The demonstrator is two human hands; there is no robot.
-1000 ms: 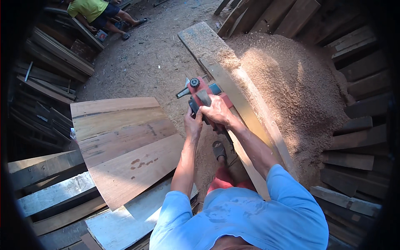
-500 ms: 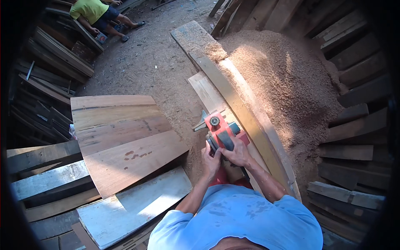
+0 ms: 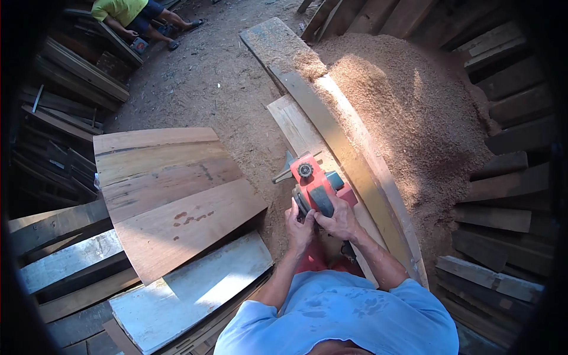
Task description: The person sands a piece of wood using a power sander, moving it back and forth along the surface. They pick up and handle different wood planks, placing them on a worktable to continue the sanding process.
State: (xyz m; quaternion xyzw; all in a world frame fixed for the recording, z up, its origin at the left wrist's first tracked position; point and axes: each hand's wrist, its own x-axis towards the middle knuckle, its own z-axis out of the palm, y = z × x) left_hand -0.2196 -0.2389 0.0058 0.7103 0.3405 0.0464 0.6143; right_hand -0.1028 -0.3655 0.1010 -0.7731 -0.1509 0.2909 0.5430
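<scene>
A red and dark electric hand planer (image 3: 313, 180) with a round front knob rests on a pale plank (image 3: 294, 123) in front of me. My right hand (image 3: 339, 220) is closed around its rear handle. Against the planer's left rear side, my left hand (image 3: 300, 228) is closed too, its thumb near the right thumb. A metal bracket (image 3: 283, 171) sticks out from the planer's left side. The planer's underside and some fingertips are hidden. Right beside the plank runs a long brown beam (image 3: 349, 157), strewn with shavings at its far end.
A big heap of wood shavings (image 3: 402, 106) lies to the right. At left, a panel of joined boards (image 3: 177, 177) sits above a white board (image 3: 195, 296). Stacked planks (image 3: 497, 219) line the right side. A person in a yellow shirt (image 3: 118, 12) is at the far left.
The view has shifted slightly, so the surroundings sit a little differently in the picture. Both hands keep their hold, and the planer stays at nearly the same place on the plank.
</scene>
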